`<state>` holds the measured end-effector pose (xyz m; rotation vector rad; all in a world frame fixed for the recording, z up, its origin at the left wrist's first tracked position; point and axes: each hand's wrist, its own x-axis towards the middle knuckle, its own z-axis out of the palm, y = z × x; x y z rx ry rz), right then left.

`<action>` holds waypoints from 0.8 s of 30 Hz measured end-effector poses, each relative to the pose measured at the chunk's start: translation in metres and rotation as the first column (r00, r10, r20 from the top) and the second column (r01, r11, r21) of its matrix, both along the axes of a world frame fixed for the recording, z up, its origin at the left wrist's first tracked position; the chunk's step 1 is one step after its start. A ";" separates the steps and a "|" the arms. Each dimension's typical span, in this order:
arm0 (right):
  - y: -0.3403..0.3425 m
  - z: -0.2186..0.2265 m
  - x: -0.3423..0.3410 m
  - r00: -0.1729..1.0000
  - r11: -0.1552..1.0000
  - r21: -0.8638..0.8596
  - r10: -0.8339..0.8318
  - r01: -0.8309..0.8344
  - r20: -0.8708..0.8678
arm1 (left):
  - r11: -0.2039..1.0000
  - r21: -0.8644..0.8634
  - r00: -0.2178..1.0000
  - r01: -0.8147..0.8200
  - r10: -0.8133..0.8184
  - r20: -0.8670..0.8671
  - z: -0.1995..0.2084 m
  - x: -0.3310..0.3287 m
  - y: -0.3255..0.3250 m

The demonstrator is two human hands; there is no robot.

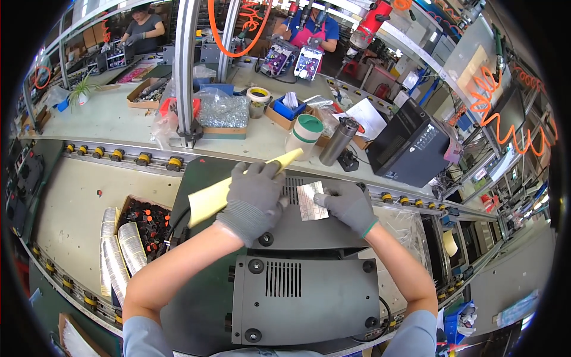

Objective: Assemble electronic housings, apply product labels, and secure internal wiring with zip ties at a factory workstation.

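Across from us, a pale tabletop [107, 128] spans the workshop, with one person in blue [330, 33] toward twelve o'clock and another in grey [146, 28] toward eleven.

We have the white printed label [309, 205] at nine o'clock of our gloved right hand [348, 207]; that hand is drawn in, thumb over the label's right edge, pinching it. It sits over the far casing [333, 235]; whether they touch, we cannot tell. At nine o'clock of the label, our gloved left hand [254, 193] curls closed around a yellow sheet [209, 199], its narrow tip between one and two o'clock, its wide end past eight.

From our right hand, the near casing [327, 303] lies between six and seven o'clock, the metal flask [339, 143] at twelve, the black computer tower [410, 146] between one and two. From our left hand, label strips [113, 256] lie near eight.
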<state>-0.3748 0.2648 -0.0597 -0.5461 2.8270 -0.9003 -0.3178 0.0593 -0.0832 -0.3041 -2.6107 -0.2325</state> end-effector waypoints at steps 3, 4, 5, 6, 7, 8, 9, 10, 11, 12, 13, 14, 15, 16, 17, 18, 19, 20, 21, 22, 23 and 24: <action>0.004 0.000 -0.003 0.999 0.999 0.027 -0.017 0.017 -0.028 | 1.000 0.017 0.983 -0.005 0.001 0.186 0.002 -0.003 0.012; 0.006 -0.001 -0.005 0.999 0.999 0.044 -0.009 0.011 -0.043 | 1.000 0.010 0.976 -0.011 0.008 0.219 0.000 -0.006 0.013; 0.007 -0.002 -0.005 0.999 0.999 0.044 -0.012 0.014 -0.040 | 1.000 0.010 0.975 -0.008 0.006 0.222 -0.001 -0.006 0.014; 0.007 -0.004 -0.006 0.999 0.999 0.030 -0.014 0.015 -0.046 | 1.000 0.010 0.979 -0.015 0.013 0.202 -0.002 -0.006 0.014; 0.008 -0.005 -0.006 0.999 1.000 0.017 -0.016 0.017 -0.052 | 1.000 0.010 0.983 -0.022 0.020 0.182 -0.003 -0.006 0.014; 0.009 -0.005 -0.006 0.999 1.000 0.016 -0.017 0.018 -0.050 | 1.000 0.009 0.983 -0.021 0.019 0.184 -0.004 -0.006 0.014; 0.010 -0.005 -0.006 0.997 1.000 0.009 -0.029 0.030 -0.071 | 1.000 0.019 0.984 -0.014 0.010 0.177 -0.004 -0.006 0.014; 0.011 -0.006 -0.006 0.995 0.999 0.001 -0.041 0.042 -0.091 | 1.000 0.028 0.986 -0.006 0.001 0.169 -0.005 -0.006 0.014; 0.011 -0.006 -0.006 0.995 0.999 0.000 -0.040 0.040 -0.091 | 1.000 0.026 0.985 -0.007 0.003 0.170 -0.005 -0.005 0.014; 0.011 -0.007 -0.007 0.995 0.999 0.003 -0.038 0.039 -0.097 | 1.000 0.027 0.985 -0.007 0.002 0.172 -0.006 -0.005 0.014; 0.012 -0.008 -0.007 0.994 0.999 0.007 -0.037 0.037 -0.104 | 1.000 0.028 0.985 -0.007 0.002 0.174 -0.006 -0.005 0.014; 0.012 -0.009 -0.007 0.994 0.999 0.006 -0.037 0.038 -0.103 | 1.000 0.028 0.985 -0.007 0.002 0.175 -0.006 -0.005 0.013; 0.012 -0.009 -0.008 0.993 0.999 0.017 -0.039 0.041 -0.114 | 1.000 0.027 0.984 -0.003 -0.002 0.176 -0.006 -0.005 0.013; 0.012 -0.010 -0.008 0.991 0.999 0.028 -0.040 0.044 -0.124 | 1.000 0.027 0.984 0.000 -0.005 0.177 -0.006 -0.005 0.013; 0.013 -0.010 -0.008 0.991 0.999 0.028 -0.041 0.045 -0.124 | 1.000 0.027 0.984 0.001 -0.006 0.178 -0.006 -0.004 0.013; 0.013 -0.010 -0.007 0.990 0.998 0.029 -0.045 0.049 -0.137 | 1.000 0.025 0.985 0.002 -0.006 0.170 -0.007 -0.004 0.013; 0.014 -0.010 -0.007 0.987 0.998 0.031 -0.048 0.054 -0.151 | 1.000 0.023 0.987 0.002 -0.006 0.162 -0.007 -0.004 0.013; 0.014 -0.010 -0.007 0.987 0.998 0.031 -0.049 0.055 -0.150 | 1.000 0.023 0.987 0.003 -0.007 0.162 -0.007 -0.004 0.013; 0.013 -0.009 -0.007 0.988 0.998 0.036 -0.051 0.056 -0.145 | 1.000 0.022 0.986 0.001 -0.005 0.164 -0.007 -0.004 0.014; 0.013 -0.009 -0.007 0.989 0.997 0.042 -0.052 0.058 -0.140 | 1.000 0.021 0.986 -0.001 -0.003 0.167 -0.006 -0.004 0.014; 0.013 -0.008 -0.007 0.989 0.997 0.042 -0.052 0.058 -0.140 | 1.000 0.021 0.986 -0.001 -0.002 0.167 -0.006 -0.004 0.014; 0.012 -0.007 -0.006 0.989 0.997 0.054 -0.054 0.062 -0.135 | 1.000 0.021 0.985 -0.001 -0.002 0.173 -0.006 -0.004 0.013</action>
